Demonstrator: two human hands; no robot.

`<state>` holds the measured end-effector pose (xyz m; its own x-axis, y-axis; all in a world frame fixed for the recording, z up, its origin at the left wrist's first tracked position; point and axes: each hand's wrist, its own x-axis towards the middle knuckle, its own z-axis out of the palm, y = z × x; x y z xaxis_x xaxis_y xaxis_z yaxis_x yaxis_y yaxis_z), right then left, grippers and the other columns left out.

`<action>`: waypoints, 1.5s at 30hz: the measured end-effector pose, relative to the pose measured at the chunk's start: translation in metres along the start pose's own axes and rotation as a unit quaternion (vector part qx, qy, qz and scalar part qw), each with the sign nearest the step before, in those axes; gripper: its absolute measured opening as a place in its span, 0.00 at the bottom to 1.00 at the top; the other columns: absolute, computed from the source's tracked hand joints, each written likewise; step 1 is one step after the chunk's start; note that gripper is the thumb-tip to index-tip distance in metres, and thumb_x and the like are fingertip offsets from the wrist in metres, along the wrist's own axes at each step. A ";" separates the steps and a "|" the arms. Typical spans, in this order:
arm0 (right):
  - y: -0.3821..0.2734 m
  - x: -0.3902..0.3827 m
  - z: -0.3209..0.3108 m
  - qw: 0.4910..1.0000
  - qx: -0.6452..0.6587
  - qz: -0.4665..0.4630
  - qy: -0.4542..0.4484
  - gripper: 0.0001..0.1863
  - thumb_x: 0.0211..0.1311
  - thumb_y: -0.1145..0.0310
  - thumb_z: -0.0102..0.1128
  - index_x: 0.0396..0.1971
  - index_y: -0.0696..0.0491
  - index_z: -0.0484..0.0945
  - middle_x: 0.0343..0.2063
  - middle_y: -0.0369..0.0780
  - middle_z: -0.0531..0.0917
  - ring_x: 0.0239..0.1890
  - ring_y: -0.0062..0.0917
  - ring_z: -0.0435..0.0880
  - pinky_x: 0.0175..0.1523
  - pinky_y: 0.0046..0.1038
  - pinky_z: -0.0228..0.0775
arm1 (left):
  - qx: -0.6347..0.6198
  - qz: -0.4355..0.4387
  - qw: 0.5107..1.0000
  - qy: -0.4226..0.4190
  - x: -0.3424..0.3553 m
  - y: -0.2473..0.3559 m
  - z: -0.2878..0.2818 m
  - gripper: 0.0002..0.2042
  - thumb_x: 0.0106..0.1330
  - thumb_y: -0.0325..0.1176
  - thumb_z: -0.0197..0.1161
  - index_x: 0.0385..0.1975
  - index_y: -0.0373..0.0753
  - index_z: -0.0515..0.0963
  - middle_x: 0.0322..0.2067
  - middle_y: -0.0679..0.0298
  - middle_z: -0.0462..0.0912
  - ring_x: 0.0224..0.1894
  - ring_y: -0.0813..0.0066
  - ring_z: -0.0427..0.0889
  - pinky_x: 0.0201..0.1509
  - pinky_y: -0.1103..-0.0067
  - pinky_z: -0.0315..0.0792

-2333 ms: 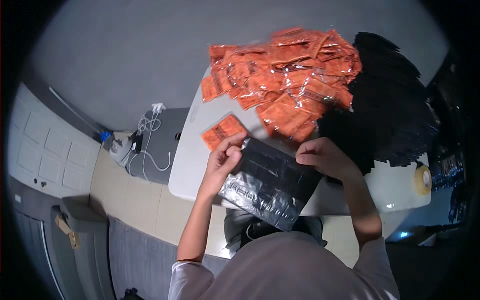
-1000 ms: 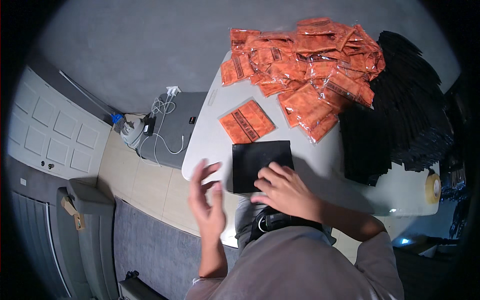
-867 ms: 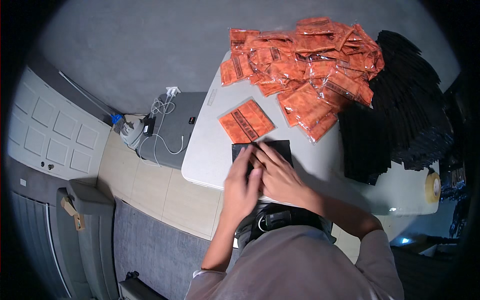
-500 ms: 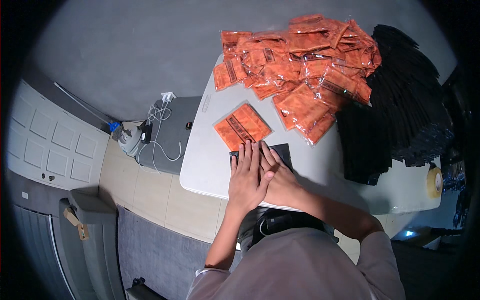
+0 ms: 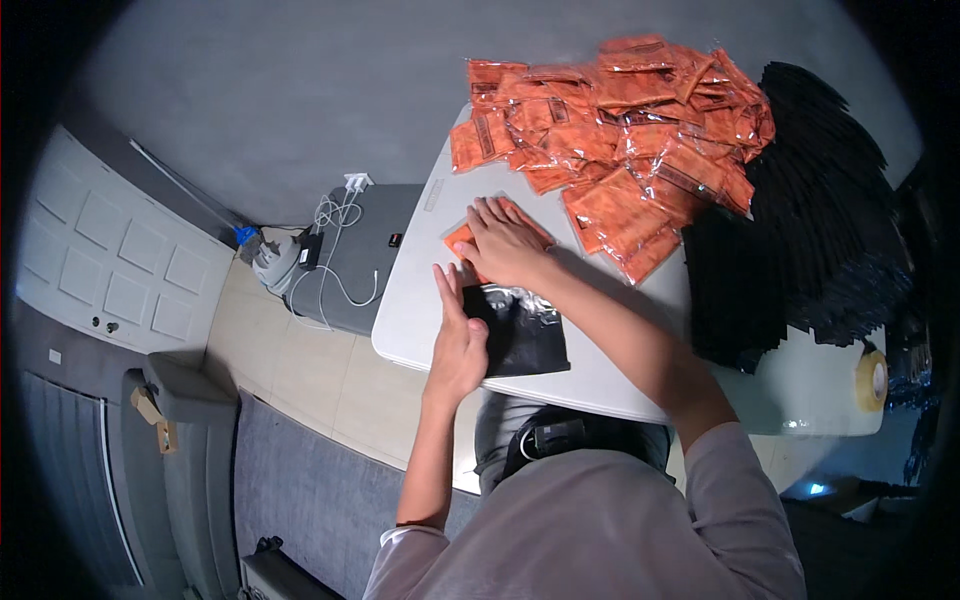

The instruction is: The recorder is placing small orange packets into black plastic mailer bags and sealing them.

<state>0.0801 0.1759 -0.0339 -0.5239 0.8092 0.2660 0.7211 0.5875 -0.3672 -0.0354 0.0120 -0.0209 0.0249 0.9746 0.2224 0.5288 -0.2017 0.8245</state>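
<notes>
At the far left, a white panelled door is standing beyond the work, and white cables are trailing over a low grey bench beside the table. The white plastic table is carrying everything being handled.

Near its front-left corner, the left hand is standing on edge along the bag's left side, probably serving as a fence that is steadying it. Its fingers are reaching away from the body, straight and loosely parted, with the thumb lying inward; whether the thumb is touching the bag is hard to tell.

Just beyond, the flat square orange packet in clear film is lying on the table, mostly covered by the right hand. That palm is facing down, fingers extended and thumb apart, seemingly pinning rather than pinching. The right forearm is slanting in from the lower right.

Below that wrist, the black glossy plastic bag is lying flat near the front edge, presumably for easy reach, its crinkled far edge catching light.

Farther right, a heap of orange film-wrapped packets, a fanned stack of black plastic bags and a yellowish tape roll are sitting apart from the hands.
</notes>
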 end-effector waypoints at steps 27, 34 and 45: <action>0.026 0.012 -0.010 0.997 -0.075 -0.029 -0.012 0.46 0.68 0.29 0.53 0.78 0.42 0.65 0.81 0.49 0.52 0.84 0.50 0.43 0.84 0.53 0.36 | -0.289 -0.020 0.941 0.176 0.014 -0.034 -0.025 0.53 0.70 0.80 0.24 0.82 0.41 0.47 0.77 0.42 0.60 0.83 0.51 0.51 0.85 0.56 0.36; 0.037 0.029 -0.058 0.979 0.147 -0.124 0.075 0.22 0.73 0.59 0.62 0.59 0.58 0.82 0.58 0.50 0.83 0.63 0.40 0.82 0.68 0.39 0.73 | -0.259 -0.013 0.957 0.127 0.009 -0.040 -0.028 0.42 0.81 0.65 0.40 0.79 0.34 0.55 0.76 0.42 0.62 0.82 0.55 0.54 0.85 0.63 0.42; 0.031 -0.076 -0.116 0.963 0.155 0.214 -0.056 0.21 0.70 0.53 0.61 0.34 0.57 0.89 0.30 0.55 0.87 0.39 0.52 0.89 0.49 0.49 0.79 | 0.148 -0.019 0.989 -0.022 0.124 0.002 -0.039 0.16 0.72 0.32 0.65 0.55 0.29 0.82 0.49 0.40 0.87 0.54 0.42 0.86 0.59 0.62 0.79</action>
<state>0.1952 0.1326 0.0373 -0.2665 0.9619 -0.0610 0.7215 0.1571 -0.6744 -0.0649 0.1287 0.0285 0.0330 0.9855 0.1664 0.7545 -0.1337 0.6425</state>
